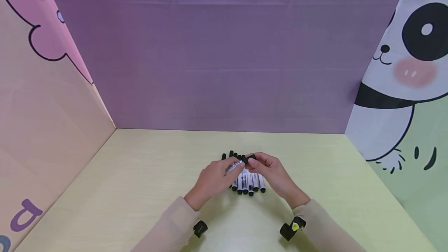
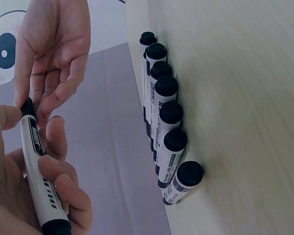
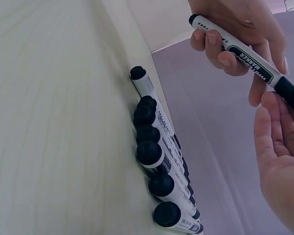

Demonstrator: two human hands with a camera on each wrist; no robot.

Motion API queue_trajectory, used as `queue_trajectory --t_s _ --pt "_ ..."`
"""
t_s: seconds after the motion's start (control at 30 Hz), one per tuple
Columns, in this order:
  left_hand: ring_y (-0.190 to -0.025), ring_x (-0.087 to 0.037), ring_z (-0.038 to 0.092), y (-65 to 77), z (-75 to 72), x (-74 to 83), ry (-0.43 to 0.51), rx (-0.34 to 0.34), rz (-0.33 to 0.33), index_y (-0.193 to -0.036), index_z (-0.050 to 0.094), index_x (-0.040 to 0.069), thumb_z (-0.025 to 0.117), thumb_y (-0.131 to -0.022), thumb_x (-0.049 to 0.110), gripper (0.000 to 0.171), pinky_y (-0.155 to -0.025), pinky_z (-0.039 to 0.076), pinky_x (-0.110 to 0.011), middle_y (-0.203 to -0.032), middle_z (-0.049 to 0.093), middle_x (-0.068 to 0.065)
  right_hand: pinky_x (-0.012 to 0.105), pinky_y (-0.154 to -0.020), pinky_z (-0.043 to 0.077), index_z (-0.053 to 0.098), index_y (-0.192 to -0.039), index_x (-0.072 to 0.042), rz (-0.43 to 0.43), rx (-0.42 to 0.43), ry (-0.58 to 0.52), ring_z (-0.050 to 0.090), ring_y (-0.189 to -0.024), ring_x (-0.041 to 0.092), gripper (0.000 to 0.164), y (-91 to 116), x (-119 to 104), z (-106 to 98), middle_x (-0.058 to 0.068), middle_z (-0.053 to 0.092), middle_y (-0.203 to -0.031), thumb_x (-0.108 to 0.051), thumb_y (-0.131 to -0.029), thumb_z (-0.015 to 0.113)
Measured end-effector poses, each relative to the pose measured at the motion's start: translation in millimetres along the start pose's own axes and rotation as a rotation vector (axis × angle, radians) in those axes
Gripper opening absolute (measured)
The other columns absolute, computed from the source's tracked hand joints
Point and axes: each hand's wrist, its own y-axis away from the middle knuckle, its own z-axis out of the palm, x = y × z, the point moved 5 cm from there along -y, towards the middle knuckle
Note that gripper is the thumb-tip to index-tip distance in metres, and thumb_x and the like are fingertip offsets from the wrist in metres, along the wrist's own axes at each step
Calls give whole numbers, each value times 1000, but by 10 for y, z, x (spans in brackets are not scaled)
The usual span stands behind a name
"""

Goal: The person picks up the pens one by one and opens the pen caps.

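Observation:
A whiteboard marker (image 3: 240,54) with a white barrel and black cap is held above the table between both hands. My left hand (image 1: 217,178) grips its barrel, fingers curled round it with the lettering showing between them. The right hand (image 1: 273,172) pinches the black cap (image 3: 286,91) between thumb and fingers, its palm turned up in the left wrist view. Just below the hands lies a row of several similar markers (image 1: 245,184), side by side on the table, partly hidden by the hands in the head view.
The pale wooden table (image 1: 150,158) meets a purple back wall (image 1: 224,57). Printed side panels stand left and right, with a panda (image 1: 392,73) on the right one. Black wrist cameras (image 1: 200,229) sit at both cuffs.

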Motion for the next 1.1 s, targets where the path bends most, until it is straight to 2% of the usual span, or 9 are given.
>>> queue_trajectory --t_s 0.17,0.37,0.43,0.73,0.93,1.1 --pt "-48 -7 37 -2 2 9 17 8 1 -104 66 26 46 -102 55 36 -47 28 -28 -56 41 9 31 -92 52 63 -127 -1 -16 14 -26 67 -108 25 39 10 -3 25 11 70 -116 -30 -101 62" --pt "-52 -7 42 0 -6 27 21 27 9 -102 65 28 46 -102 54 32 -49 33 -28 -58 44 9 33 -96 51 57 -133 5 -21 -3 -180 66 -109 21 42 16 -12 63 13 67 -120 -22 -102 61" --pt "-52 -7 43 -1 -4 34 25 27 10 -101 63 28 45 -103 55 33 -50 33 -29 -57 44 9 34 -97 50 56 -135 6 -30 2 -199 66 -108 22 42 22 -24 74 13 67 -120 -21 -102 61" --pt "-48 -7 43 9 -19 58 92 29 22 -103 63 27 43 -102 58 37 -50 35 -29 -57 44 10 34 -96 51 63 -130 -3 -118 76 -46 67 -105 23 34 80 -145 102 14 68 -116 -23 -103 58" --pt "-50 -6 37 12 -40 72 125 48 18 -98 65 30 46 -101 59 34 -51 32 -28 -58 38 10 32 -97 50 63 -128 -1 -137 97 -35 67 -106 22 33 101 -191 111 15 68 -116 -21 -103 59" --pt "-52 -7 36 17 -42 78 141 51 16 -96 65 29 47 -101 58 34 -53 31 -27 -60 38 10 31 -97 50 64 -128 -1 -149 101 -20 67 -105 23 32 97 -168 103 14 68 -116 -21 -103 59"
